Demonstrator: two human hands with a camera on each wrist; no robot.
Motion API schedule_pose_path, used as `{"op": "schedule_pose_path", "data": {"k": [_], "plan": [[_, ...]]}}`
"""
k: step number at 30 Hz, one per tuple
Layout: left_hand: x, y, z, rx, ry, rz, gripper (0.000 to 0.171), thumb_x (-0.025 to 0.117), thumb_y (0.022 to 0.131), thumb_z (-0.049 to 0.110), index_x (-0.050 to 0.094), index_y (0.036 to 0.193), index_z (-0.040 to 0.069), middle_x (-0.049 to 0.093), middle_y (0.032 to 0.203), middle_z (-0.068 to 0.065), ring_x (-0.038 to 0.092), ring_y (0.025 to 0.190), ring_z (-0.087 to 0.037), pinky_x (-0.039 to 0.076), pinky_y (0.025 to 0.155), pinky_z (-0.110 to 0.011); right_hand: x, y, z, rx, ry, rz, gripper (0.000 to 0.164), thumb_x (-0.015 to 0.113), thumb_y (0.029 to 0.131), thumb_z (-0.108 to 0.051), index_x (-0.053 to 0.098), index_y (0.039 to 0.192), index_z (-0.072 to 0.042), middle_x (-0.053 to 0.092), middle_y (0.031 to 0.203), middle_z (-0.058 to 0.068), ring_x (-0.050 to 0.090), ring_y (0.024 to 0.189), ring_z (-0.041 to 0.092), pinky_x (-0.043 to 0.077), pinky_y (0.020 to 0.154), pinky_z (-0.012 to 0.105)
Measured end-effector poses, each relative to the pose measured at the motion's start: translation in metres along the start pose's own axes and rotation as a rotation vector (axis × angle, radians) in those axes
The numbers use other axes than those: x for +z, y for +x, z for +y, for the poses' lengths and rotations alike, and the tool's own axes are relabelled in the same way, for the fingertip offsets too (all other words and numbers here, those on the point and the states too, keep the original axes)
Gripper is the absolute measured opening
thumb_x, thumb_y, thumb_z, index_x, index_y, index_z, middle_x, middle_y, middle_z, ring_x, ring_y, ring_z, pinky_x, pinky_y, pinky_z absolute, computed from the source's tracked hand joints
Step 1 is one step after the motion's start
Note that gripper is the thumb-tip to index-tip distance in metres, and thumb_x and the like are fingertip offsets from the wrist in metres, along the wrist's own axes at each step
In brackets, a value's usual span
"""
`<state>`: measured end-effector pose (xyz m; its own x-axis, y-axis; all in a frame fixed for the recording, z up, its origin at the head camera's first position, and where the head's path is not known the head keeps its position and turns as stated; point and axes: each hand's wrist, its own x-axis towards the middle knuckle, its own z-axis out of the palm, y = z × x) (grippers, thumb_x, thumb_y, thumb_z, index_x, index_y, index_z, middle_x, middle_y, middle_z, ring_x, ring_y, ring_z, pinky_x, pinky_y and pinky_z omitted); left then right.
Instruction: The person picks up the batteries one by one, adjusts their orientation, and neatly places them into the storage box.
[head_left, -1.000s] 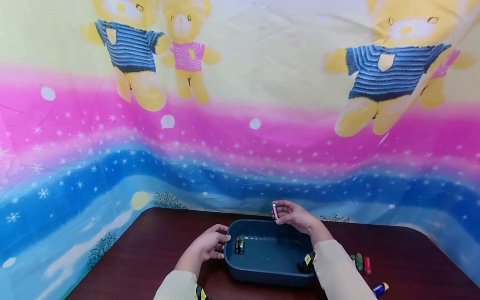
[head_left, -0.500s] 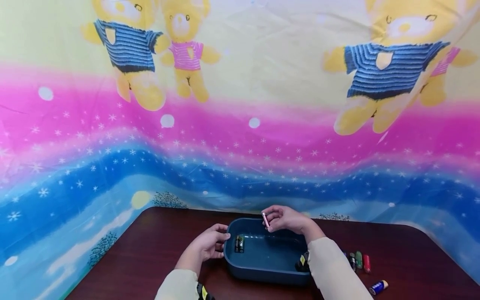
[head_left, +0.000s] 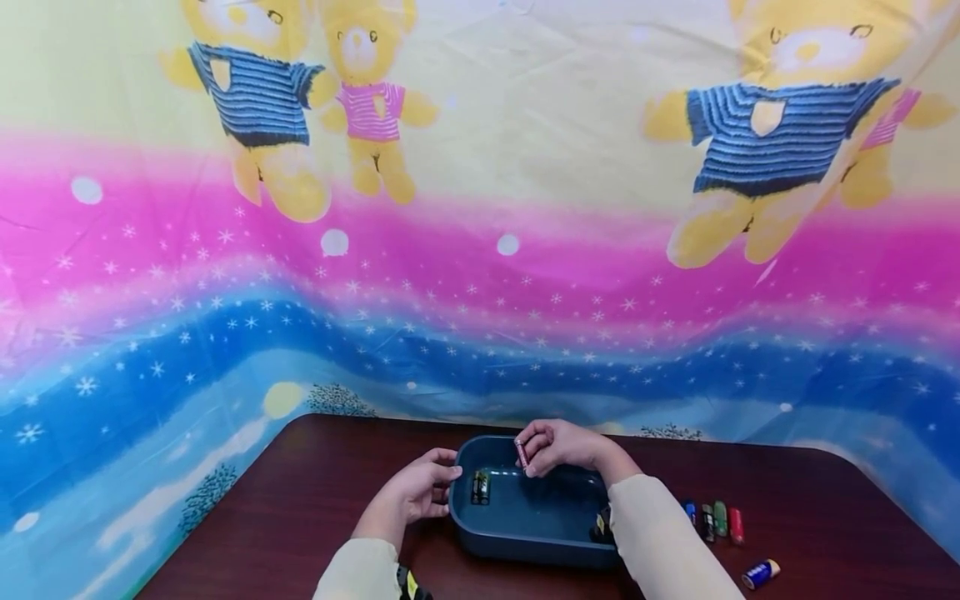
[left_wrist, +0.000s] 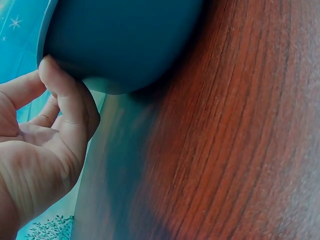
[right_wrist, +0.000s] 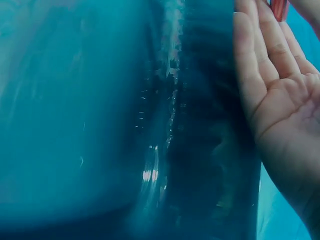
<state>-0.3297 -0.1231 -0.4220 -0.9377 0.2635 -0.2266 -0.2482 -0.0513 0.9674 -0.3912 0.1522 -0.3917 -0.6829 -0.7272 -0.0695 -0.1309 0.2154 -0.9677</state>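
A dark blue plastic basin (head_left: 536, 547) stands on the table. My left hand (head_left: 420, 487) grips its left end, and the left wrist view shows the thumb at the rim (left_wrist: 41, 47). Between the thumb and fingers of my right hand (head_left: 564, 448) is a slim pinkish-red battery (head_left: 522, 453), tilted, over the far part of the basin. In the right wrist view only one end of that battery (right_wrist: 280, 9) shows at the top edge. Black and gold batteries (head_left: 481, 487) lie side by side on the basin floor, near its left wall.
Right of the basin, a red battery (head_left: 737, 527), a green battery (head_left: 721, 518), a black battery (head_left: 708, 522) and a blue battery (head_left: 689, 511) lie in a row on the dark wood table (head_left: 300, 500). Nearer lies a thicker blue battery (head_left: 761, 573). A printed cloth (head_left: 510, 333) hangs behind.
My right hand has moved left and down with the pinkish-red battery, from above the far rim to over the basin's inside. My left hand has kept its place on the basin.
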Motion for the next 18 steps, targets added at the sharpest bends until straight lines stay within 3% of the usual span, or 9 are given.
{"op": "schedule_pose_path", "data": {"k": [9, 18], "plan": [[0.0, -0.001, -0.003, 0.009, 0.011, -0.009, 0.036, 0.053, 0.093, 0.014, 0.042, 0.127, 0.007, 0.055, 0.087, -0.008, 0.049, 0.067, -0.015, 0.049, 0.057, -0.026, 0.014, 0.007, 0.004, 0.093, -0.193, -0.001, 0.043, 0.077, 0.075, -0.01, 0.054, 0.109, 0.001, 0.067, 0.091, 0.009, 0.063, 0.08, 0.02, 0.053, 0.07, 0.038], [-0.001, -0.002, -0.001, 0.0, 0.013, -0.01, 0.037, 0.054, 0.093, 0.015, 0.042, 0.127, 0.008, 0.055, 0.088, -0.008, 0.05, 0.068, -0.015, 0.049, 0.058, -0.026, 0.025, 0.02, 0.01, 0.073, -0.347, -0.009, 0.033, 0.076, 0.076, -0.019, 0.058, 0.101, -0.005, 0.068, 0.081, 0.005, 0.063, 0.067, 0.021, 0.049, 0.061, 0.037]]}}
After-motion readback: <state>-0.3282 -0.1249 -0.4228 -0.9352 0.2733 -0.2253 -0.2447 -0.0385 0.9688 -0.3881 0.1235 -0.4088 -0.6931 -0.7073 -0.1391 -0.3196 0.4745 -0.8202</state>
